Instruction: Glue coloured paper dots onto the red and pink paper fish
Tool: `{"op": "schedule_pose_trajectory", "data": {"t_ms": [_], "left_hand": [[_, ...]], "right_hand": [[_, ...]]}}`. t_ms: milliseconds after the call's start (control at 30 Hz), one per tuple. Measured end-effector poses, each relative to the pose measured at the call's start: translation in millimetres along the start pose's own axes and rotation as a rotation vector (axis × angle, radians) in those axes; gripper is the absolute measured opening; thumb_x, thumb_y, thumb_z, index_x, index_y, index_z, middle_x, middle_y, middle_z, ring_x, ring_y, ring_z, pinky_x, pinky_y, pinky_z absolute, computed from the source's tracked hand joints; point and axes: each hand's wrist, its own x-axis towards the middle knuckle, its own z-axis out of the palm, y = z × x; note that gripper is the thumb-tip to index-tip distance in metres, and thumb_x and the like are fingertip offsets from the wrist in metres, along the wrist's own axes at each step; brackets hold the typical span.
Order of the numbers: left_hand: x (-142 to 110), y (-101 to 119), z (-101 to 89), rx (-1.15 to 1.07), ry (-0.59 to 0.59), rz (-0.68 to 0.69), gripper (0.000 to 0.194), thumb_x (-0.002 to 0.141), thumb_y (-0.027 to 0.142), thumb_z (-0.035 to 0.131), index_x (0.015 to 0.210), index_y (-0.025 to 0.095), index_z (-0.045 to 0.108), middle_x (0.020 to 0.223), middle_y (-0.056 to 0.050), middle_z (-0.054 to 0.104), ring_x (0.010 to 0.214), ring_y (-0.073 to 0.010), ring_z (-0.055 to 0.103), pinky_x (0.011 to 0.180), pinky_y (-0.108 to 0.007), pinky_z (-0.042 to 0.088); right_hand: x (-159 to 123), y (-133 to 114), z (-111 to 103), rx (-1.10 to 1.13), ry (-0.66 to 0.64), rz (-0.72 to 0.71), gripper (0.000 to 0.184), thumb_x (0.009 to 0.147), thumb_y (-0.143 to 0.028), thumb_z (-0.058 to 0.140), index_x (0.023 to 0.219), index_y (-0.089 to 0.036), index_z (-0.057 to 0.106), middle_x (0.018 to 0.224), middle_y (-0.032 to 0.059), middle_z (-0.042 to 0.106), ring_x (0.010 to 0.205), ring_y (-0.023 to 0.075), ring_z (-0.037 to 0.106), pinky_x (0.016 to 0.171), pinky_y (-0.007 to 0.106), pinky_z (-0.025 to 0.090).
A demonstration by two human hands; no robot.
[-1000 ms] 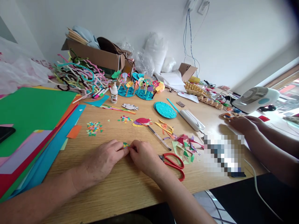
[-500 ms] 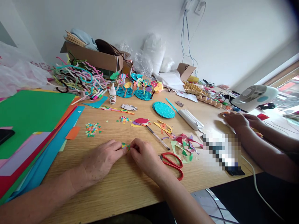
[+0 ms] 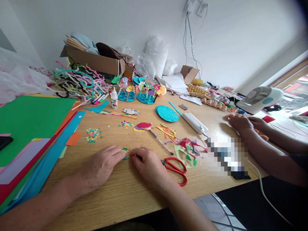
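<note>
A small green paper fish (image 3: 125, 153) dotted with yellow and orange bits lies on the table between my hands. My left hand (image 3: 102, 165) holds its left edge with the fingers pressed together. My right hand (image 3: 149, 165) pinches at its tail end; those fingertips partly cover it. Red-handled scissors (image 3: 185, 170) lie beside my right wrist, their blades mostly hidden. Beyond my hands are a pile of tiny coloured paper triangles (image 3: 93, 135), several colourful paper dots (image 3: 126, 124), stacked red and purple paper fish cutouts (image 3: 144, 125) and a pen (image 3: 161, 142).
Coloured paper sheets (image 3: 36, 118) cover the left side. Behind stand a glue bottle (image 3: 114, 98), pipe cleaners (image 3: 77, 80) and turquoise discs (image 3: 167, 114). Paper scraps (image 3: 190, 150) lie to the right, near a white fan (image 3: 261, 98) and another person's hands (image 3: 243, 125).
More of the green paper fish's body shows between my hands, with my right fingertips lower at its tail. The whole view has shifted slightly.
</note>
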Motion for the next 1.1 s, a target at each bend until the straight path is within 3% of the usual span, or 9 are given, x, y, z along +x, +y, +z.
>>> {"op": "schedule_pose_trajectory", "data": {"t_ms": [333,600,800,1100], "left_hand": [[1.1,1.1,-4.6,-0.008,-0.014,-0.012,0.041,0.076,-0.003,0.027,0.089,0.015,0.061,0.085,-0.007,0.063,0.082,-0.0198,0.055,0.074,-0.034,0.051],[0.6,0.6,-3.4,0.012,-0.010,0.006,0.043,0.074,-0.004,0.027,0.092,0.015,0.061,0.086,-0.007,0.063,0.084,-0.0196,0.055,0.077,-0.035,0.051],[0.8,0.0,-4.1,0.011,-0.024,0.009,0.043,0.072,-0.003,0.028,0.091,0.017,0.061,0.089,-0.006,0.063,0.085,-0.0189,0.055,0.077,-0.033,0.051],[0.2,-2.9,-0.3,0.008,0.001,0.019,0.044,0.073,-0.003,0.027,0.092,0.017,0.062,0.088,-0.006,0.063,0.085,-0.0198,0.056,0.076,-0.033,0.050]], "right_hand": [[0.3,0.3,4.1,-0.044,-0.014,-0.017,0.027,0.080,-0.005,0.048,0.086,-0.017,0.070,0.081,0.0047,0.069,0.076,0.0132,0.060,0.071,0.021,0.041],[-0.7,3.0,1.9,0.049,0.032,0.003,0.026,0.079,-0.005,0.048,0.086,-0.016,0.070,0.082,0.0043,0.069,0.076,0.0130,0.060,0.072,0.021,0.042],[-0.3,1.6,3.2,-0.033,-0.009,-0.032,0.027,0.079,-0.005,0.049,0.085,-0.018,0.071,0.077,0.0033,0.068,0.073,0.0125,0.059,0.069,0.021,0.041],[0.6,7.1,5.7,0.061,0.074,-0.029,0.026,0.079,-0.004,0.050,0.083,-0.018,0.071,0.078,0.0034,0.069,0.073,0.0133,0.061,0.070,0.022,0.043]]}}
